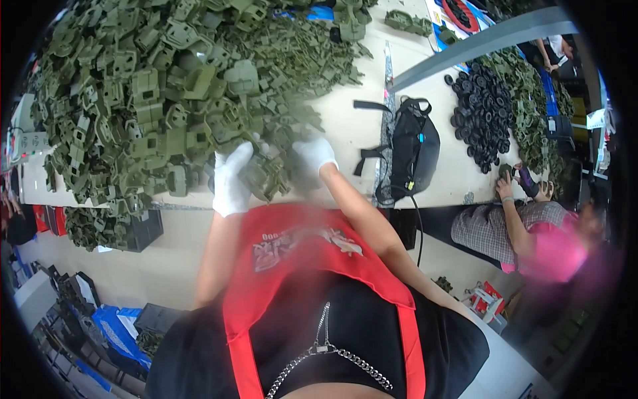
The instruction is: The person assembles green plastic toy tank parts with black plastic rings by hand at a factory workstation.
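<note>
Gripping an angular, olive-green part (267, 178), the white-gloved left hand (230, 183) faces a blurred right hand (315, 154) whose grip is unclear.

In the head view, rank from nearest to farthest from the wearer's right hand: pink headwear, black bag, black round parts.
1. Black bag: right of the right hand.
2. Black round parts: right, beyond the bag.
3. Pink headwear: far lower right.
</note>
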A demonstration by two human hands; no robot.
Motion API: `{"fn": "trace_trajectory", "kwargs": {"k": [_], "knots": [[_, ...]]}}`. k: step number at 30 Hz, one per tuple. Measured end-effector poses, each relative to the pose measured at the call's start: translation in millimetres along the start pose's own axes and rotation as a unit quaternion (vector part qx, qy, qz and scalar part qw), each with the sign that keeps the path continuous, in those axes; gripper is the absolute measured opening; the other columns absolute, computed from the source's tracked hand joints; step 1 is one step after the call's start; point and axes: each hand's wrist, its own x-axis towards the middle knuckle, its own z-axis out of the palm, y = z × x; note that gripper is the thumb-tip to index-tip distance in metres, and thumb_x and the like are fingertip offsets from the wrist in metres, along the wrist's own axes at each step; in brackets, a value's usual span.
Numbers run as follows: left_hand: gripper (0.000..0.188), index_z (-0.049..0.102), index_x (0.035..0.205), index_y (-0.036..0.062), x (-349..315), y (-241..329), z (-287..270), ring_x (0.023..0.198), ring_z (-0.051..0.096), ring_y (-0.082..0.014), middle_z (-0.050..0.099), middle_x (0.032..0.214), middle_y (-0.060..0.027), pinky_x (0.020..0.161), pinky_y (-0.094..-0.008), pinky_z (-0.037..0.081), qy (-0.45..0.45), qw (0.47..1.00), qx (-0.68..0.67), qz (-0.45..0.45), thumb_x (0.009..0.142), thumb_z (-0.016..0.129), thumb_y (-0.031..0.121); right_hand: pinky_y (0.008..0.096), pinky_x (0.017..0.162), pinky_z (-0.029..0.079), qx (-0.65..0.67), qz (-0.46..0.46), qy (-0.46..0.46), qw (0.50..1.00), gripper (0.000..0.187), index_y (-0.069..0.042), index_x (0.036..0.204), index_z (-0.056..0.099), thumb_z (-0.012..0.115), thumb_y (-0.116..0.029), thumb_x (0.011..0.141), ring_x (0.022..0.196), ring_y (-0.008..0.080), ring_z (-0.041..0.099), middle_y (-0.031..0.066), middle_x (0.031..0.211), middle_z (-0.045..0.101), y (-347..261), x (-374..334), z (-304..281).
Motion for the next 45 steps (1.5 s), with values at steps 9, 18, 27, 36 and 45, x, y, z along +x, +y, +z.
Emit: {"fn": "trace_trajectory", "kwargs": {"k": [9, 18, 27, 36, 45], "knots": [[0.034, 0.055, 0.118, 0.0024, -8.3, -4.2, 0.6, 0.090, 0.064, -0.0218, 0.065, 0.107, -0.0115, 0.078, -0.0376, 0.056, -0.025, 0.999, 0.031, -0.013, 0.084, 0.060, 0.007, 0.0404, 0.071, 0.055, -0.087, 0.047, 0.280, 0.955, 0.034, -0.005, 0.094, 0.071, 0.073, -0.031, 0.073, 0.074, 0.0319, 0.069, 0.0179, 0.087, 0.070, -42.7, -22.8, -143.0], [0.043, 0.052, 0.126, 0.0010, -12.5, -4.6, -3.7, 0.096, 0.065, -0.0258, 0.063, 0.115, -0.0137, 0.086, -0.0441, 0.054, -0.073, 0.996, 0.010, -0.053, 0.085, 0.061, 0.012, 0.0383, 0.086, 0.050, -0.026, 0.063, 0.274, 0.959, 0.041, -0.009, 0.109, 0.066, 0.072, -0.032, 0.075, 0.098, 0.0329, 0.065, 0.0178, 0.101, 0.068, -25.7, -20.0, -132.2], [0.090, 0.045, 0.132, 0.0046, 13.5, -16.2, -12.0, 0.103, 0.060, -0.0251, 0.058, 0.118, -0.0104, 0.086, -0.0474, 0.053, -0.158, 0.984, 0.078, -0.034, 0.076, 0.054, 0.074, 0.0301, 0.074, 0.052, 0.288, -0.062, 0.113, 0.949, 0.028, -0.003, 0.102, 0.067, 0.072, -0.019, 0.079, 0.085, 0.0161, 0.064, 0.0102, 0.096, 0.068, -46.2, -32.8, -174.2], [0.084, 0.049, 0.129, 0.0040, -13.5, 0.1, 37.2, 0.101, 0.059, -0.0158, 0.060, 0.113, -0.0059, 0.086, -0.0309, 0.050, -0.201, 0.976, 0.064, 0.048, 0.077, 0.060, 0.070, 0.0391, 0.073, 0.051, -0.058, -0.383, 0.118, 0.914, 0.025, -0.010, 0.099, 0.064, 0.069, -0.013, 0.075, 0.085, 0.0334, 0.062, 0.0119, 0.098, 0.062, -178.5, -151.7, -155.0], [0.086, 0.044, 0.132, 0.0028, -16.8, 16.0, 34.4, 0.106, 0.058, -0.0177, 0.058, 0.118, -0.0070, 0.092, -0.0330, 0.048, -0.190, 0.974, 0.119, 0.029, 0.071, 0.077, 0.053, 0.0385, 0.070, 0.051, -0.072, -0.465, 0.074, 0.879, 0.027, -0.012, 0.100, 0.064, 0.068, -0.010, 0.073, 0.081, 0.0321, 0.063, 0.0099, 0.094, 0.062, -188.2, -159.0, -167.0]]}}
